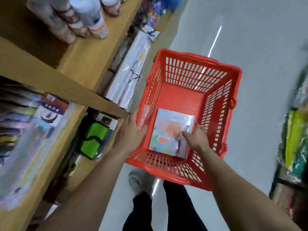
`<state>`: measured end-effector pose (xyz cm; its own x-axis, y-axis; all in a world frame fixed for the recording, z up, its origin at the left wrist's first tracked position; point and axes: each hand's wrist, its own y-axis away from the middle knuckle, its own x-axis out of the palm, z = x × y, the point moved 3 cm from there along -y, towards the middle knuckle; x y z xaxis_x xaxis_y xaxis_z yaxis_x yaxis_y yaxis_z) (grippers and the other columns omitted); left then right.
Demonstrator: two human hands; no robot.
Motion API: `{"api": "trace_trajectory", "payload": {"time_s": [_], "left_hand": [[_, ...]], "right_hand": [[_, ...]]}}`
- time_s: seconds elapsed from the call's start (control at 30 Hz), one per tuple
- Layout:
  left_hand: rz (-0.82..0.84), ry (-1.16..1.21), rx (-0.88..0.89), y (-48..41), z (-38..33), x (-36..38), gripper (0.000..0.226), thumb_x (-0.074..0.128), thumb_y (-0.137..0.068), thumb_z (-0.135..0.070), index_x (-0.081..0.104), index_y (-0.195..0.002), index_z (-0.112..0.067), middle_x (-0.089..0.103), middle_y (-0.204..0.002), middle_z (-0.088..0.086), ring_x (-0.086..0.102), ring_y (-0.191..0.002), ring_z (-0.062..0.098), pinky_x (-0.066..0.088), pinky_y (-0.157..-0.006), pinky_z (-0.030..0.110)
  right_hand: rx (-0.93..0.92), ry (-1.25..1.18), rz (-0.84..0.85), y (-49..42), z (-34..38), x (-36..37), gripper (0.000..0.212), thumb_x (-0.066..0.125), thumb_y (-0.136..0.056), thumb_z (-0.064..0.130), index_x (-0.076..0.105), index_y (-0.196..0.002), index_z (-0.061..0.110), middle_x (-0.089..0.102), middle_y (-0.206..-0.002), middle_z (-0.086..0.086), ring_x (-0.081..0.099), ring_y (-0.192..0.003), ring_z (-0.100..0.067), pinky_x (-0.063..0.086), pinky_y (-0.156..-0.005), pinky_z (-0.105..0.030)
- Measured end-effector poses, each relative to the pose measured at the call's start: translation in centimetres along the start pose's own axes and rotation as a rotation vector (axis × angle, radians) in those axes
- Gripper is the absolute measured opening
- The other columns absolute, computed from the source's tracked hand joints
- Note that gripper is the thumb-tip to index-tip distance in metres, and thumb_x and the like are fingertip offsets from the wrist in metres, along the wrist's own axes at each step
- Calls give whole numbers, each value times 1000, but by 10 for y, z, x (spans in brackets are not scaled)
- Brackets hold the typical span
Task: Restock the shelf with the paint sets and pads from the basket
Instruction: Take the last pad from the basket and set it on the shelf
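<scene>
Red plastic basket at centre frame, seen from above, lattice walls, solid floor. One pad lies flat on the basket floor toward its lower edge — a shrink-wrapped square with pastel blotches of orange, blue and green on the cover.

Right hand reaches down into the basket from the lower right of the frame. Its fingers rest on the pad's right edge, thumb side over the cover; the hand is curled onto the pad but the pad is flat on the floor, not lifted. Whether the fingers have closed under the edge cannot be told — blur and the hand itself hide it. Forearm runs diagonally from the lower right corner, bare.

Left hand sits at the basket's left wall, fingers wrapped over the rim, gripping it. Left forearm stretches from the lower left of the frame up to that rim.

Wooden shelf fills the left side of the frame, in tiers. Wrapped packs at left, a green item on the tier beside the left hand, cylindrical containers at upper left. Grey floor on the right. Dark trouser legs and a pale shoe below the basket.
</scene>
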<state>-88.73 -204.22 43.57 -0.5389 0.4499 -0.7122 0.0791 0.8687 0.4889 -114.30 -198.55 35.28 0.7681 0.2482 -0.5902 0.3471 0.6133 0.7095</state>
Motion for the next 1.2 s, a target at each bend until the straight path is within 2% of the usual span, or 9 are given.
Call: {"api": "trace_trajectory", "payload": {"time_s": [0.1, 0.33, 0.5, 0.6, 0.7, 0.77, 0.87, 0.97, 1.2], "left_hand": [[-9, 118, 36, -9, 17, 17, 86, 70, -88, -27, 17, -156, -33, 56, -144, 12, 58, -126, 30, 46, -100, 37], [-56, 111, 94, -10, 26, 22, 89, 72, -83, -37, 17, -153, -36, 61, -136, 8, 64, -116, 29, 53, -93, 43], [-45, 177, 106, -10, 28, 23, 91, 65, -79, -46, 13, -153, -41, 58, -139, 9, 62, -119, 27, 53, -97, 47], [-50, 158, 102, -10, 28, 21, 90, 67, -81, -42, 14, -154, -38, 51, -146, 7, 57, -125, 26, 49, -102, 42], [-49, 99, 93, -8, 25, 21, 91, 71, -86, -31, 15, -157, -30, 45, -152, 8, 52, -130, 27, 42, -101, 33], [-52, 71, 100, -5, 21, 18, 91, 71, -87, -27, 16, -159, -24, 42, -156, 9, 49, -133, 28, 39, -103, 32], [-22, 4, 103, -2, 17, 12, 93, 70, -87, -28, 12, -160, -21, 40, -156, 13, 49, -134, 32, 41, -106, 39], [30, -53, 58, 8, 9, 1, 94, 67, -88, -36, 9, -160, -24, 41, -153, 14, 50, -132, 34, 45, -103, 47], [-130, -20, 26, 71, -27, -48, 73, 67, -88, -38, 38, -151, -16, 51, -140, 10, 53, -127, 30, 46, -102, 43]], "right_hand": [[105, -33, 53, -25, -18, 37, 81, 68, -88, 47, 33, -145, 2, 56, -137, -28, 57, -124, -46, 50, -102, -46], [183, -66, -4, -32, -26, 75, 108, 80, -76, 58, 30, -149, -4, 46, -141, -30, 48, -130, -45, 43, -108, -44], [168, -260, -68, -28, -18, 65, 79, 86, -76, 35, 39, -130, 4, 41, -134, -15, 51, -111, -27, 48, -97, -37], [99, -384, -85, -19, -9, 65, 63, 81, -77, 30, 34, -116, 15, 55, -124, -6, 64, -109, -26, 55, -92, -40], [-10, -340, -92, -2, 5, 59, 49, 74, -90, 22, 44, -126, 11, 62, -110, 3, 66, -101, -22, 53, -87, -36], [-102, -290, -153, 14, 16, 48, 43, 70, -92, 22, 48, -127, 10, 66, -105, 1, 70, -99, -30, 54, -82, -38], [-209, -210, -222, 43, 31, 24, 40, 65, -95, 27, 48, -127, 11, 73, -104, -10, 70, -92, -40, 56, -76, -46], [-275, -217, -267, 73, 34, -9, 40, 64, -95, 32, 50, -129, 16, 75, -110, -7, 71, -96, -38, 55, -78, -46], [-407, -346, -323, 147, 66, -92, 38, 71, -90, 29, 58, -126, 30, 73, -103, 13, 72, -95, -21, 58, -82, -45]]}}
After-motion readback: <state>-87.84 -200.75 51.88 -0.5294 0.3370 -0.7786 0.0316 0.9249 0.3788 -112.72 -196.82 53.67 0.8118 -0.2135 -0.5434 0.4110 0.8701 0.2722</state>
